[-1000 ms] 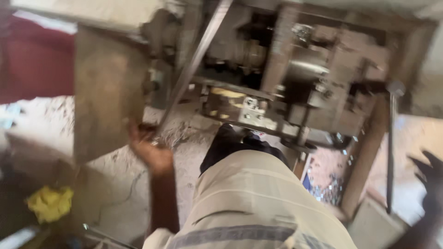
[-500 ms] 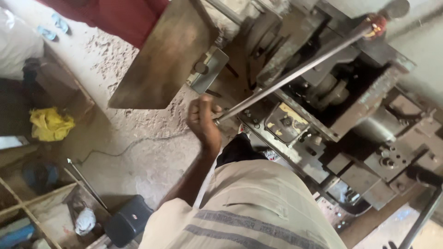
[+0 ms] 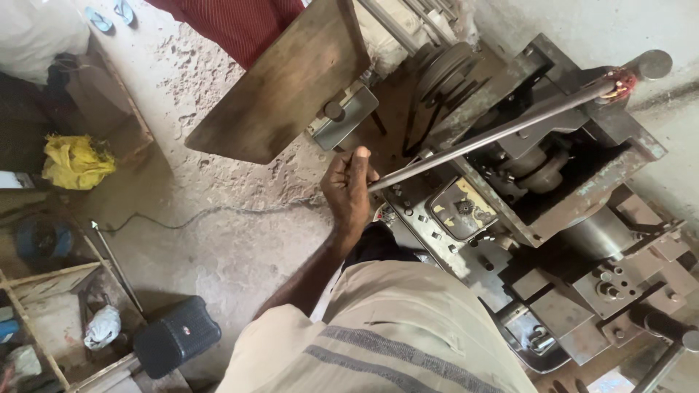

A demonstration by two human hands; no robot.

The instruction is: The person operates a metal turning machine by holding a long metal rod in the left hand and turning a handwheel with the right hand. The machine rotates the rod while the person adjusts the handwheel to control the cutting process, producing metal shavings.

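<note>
beige shirt, grey stripes, bare forearm

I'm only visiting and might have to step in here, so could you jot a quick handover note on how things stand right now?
Left hand: closed around the near end of the long metal lever.
Right hand: out of view.
The lever slants up to the far top corner of the metal machine, whose open top shows the parts inside.
A black speaker sits on the floor behind.
Done or left: can't tell from this view.

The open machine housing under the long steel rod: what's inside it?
Inside the housing, dark rounded metal parts sit in shadow. The rod, gripped by the left hand, crosses the opening and covers part; deeper parts cannot be made out.
</note>
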